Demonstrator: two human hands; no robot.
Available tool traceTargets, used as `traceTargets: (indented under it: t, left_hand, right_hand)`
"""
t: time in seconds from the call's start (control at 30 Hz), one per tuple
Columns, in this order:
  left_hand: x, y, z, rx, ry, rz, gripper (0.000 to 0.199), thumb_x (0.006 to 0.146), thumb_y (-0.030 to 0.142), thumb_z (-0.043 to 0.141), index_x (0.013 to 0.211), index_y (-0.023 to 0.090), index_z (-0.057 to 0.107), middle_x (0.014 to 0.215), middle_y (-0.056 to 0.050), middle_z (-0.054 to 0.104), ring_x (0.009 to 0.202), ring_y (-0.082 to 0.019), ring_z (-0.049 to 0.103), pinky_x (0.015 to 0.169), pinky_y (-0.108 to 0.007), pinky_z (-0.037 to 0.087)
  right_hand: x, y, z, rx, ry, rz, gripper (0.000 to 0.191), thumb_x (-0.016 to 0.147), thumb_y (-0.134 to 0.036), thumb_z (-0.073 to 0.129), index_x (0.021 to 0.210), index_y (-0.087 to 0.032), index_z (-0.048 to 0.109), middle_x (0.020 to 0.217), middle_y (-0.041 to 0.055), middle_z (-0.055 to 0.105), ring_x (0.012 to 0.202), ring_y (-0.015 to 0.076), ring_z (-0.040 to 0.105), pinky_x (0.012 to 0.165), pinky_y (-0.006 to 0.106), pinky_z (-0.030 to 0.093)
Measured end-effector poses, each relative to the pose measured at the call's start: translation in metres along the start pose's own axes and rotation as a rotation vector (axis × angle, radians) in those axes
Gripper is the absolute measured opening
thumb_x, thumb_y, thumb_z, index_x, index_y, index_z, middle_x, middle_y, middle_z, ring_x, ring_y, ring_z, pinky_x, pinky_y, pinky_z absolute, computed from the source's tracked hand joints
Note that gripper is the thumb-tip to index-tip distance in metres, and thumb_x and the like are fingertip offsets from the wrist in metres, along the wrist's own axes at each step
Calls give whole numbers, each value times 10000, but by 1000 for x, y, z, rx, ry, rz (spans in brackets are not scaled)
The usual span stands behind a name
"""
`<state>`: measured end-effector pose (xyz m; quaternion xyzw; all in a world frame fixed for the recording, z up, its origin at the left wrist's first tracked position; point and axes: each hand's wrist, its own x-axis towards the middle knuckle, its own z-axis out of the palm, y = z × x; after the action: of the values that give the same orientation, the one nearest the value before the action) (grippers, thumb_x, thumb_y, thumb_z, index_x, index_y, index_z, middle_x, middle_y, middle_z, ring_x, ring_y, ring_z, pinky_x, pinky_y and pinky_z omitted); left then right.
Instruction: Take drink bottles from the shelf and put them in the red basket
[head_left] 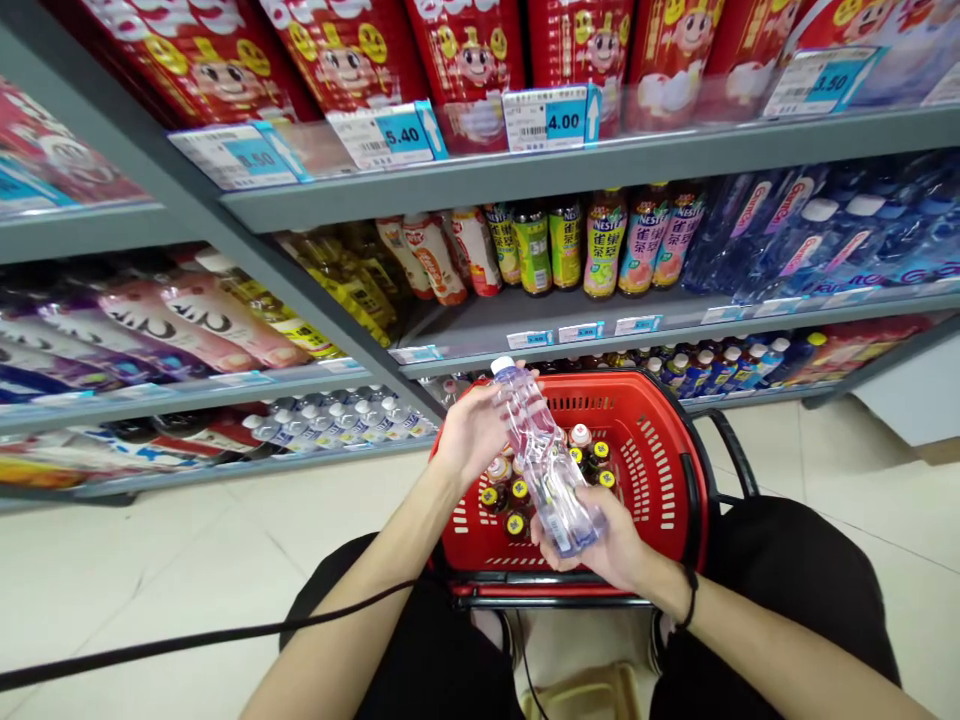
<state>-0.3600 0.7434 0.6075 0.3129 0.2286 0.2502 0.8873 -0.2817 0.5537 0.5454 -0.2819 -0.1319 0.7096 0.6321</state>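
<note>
A clear plastic water bottle point(541, 455) with a white cap is held slanted over a red shopping basket point(660, 420). Its cap end points away from me, to the upper left. My left hand point(474, 430) holds the bottle near its neck, its fingertips partly hidden behind the plastic. Around the base end, my right hand point(607, 535) is closed, with the thumb on top. Below the bottle, several small bottles with yellow-topped caps point(516, 524) stand in the basket, among them one with a pinkish-white cap point(580, 435).
Ahead, a grey shelf point(480, 320) carries tea bottles point(604, 245), milk drink bottles point(474, 250) and blue-tinted water bottles point(817, 240). Large red bottles point(472, 60) fill the shelf above. A black basket handle point(731, 450) sticks out at the right. A black cord point(225, 640) crosses my left arm.
</note>
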Motion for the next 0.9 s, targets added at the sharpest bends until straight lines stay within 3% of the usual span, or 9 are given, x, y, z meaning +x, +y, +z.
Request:
traceTargets:
  t: [0.1, 0.17, 0.47, 0.57, 0.63, 0.73, 0.8, 0.9]
  left_hand:
    - [2, -5, -1, 45, -8, 15, 449, 805, 187, 689, 1251, 133, 703, 1304, -141, 714, 1168, -296, 686, 1061, -459, 526]
    - [3, -7, -1, 89, -36, 36, 391, 801, 154, 702, 1189, 111, 732, 1282, -150, 723, 1170, -294, 683, 1060, -441, 526]
    - [4, -7, 8, 123, -49, 41, 448, 804, 200, 717, 1245, 125, 707, 1183, -128, 759, 1097, -298, 713, 1035, -433, 528]
    - [4, -6, 7, 141, -15, 46, 429, 792, 207, 724, 1211, 116, 709, 1189, -133, 756, 1126, -301, 701, 1039, -428, 527]
    - [5, -5, 5, 108, -9, 35, 463, 798, 290, 732, 1226, 117, 690, 1227, -149, 741, 1152, -308, 689, 1034, -436, 532]
    - [5, -3, 4, -1, -66, -2, 638, 810, 561, 668, 1260, 109, 655, 1260, -199, 714, 1187, -348, 671, 1013, -482, 543]
    - [4, -1, 5, -40, -112, -13, 734, 813, 672, 593, 1276, 104, 639, 1266, -222, 704, 1204, -372, 662, 1008, -515, 542]
    - [2, 0, 9, -29, -121, -6, 754, 835, 687, 564, 1317, 109, 615, 1268, -227, 701, 1227, -389, 651, 1024, -544, 529]
  right_hand:
    - [1, -2, -6, 108, 87, 71, 599, 814, -696, 562, 900, -115, 677, 677, 83, 688, 464, 160, 591, 402, 222, 344]
    - [1, -4, -10, 151, 78, 80, 627, 824, -730, 517, 860, -122, 666, 617, 63, 661, 392, 145, 552, 340, 205, 267]
    - [0, -16, -13, 247, -81, 62, 718, 865, -763, 429, 1110, -125, 649, 520, 18, 629, 262, 75, 342, 246, 165, 157]
    - [0, -17, -10, 219, -69, 68, 714, 842, -778, 431, 1025, -131, 671, 532, 26, 639, 269, 88, 379, 238, 171, 168]
    - [1, -17, -10, 149, -59, 65, 697, 829, -769, 425, 904, -125, 680, 567, 46, 654, 287, 106, 433, 239, 189, 210]
    - [-1, -17, -12, -50, -27, -39, 655, 827, -725, 438, 835, -114, 675, 573, 65, 659, 303, 116, 458, 270, 210, 262]
    - [-3, -19, -15, -255, 52, -173, 594, 859, -671, 491, 962, -117, 678, 596, 44, 665, 326, 108, 454, 297, 210, 287]
    - [-8, -25, -18, -733, 190, -379, 523, 886, -488, 607, 1291, -158, 601, 770, 34, 721, 487, 141, 580, 438, 252, 468]
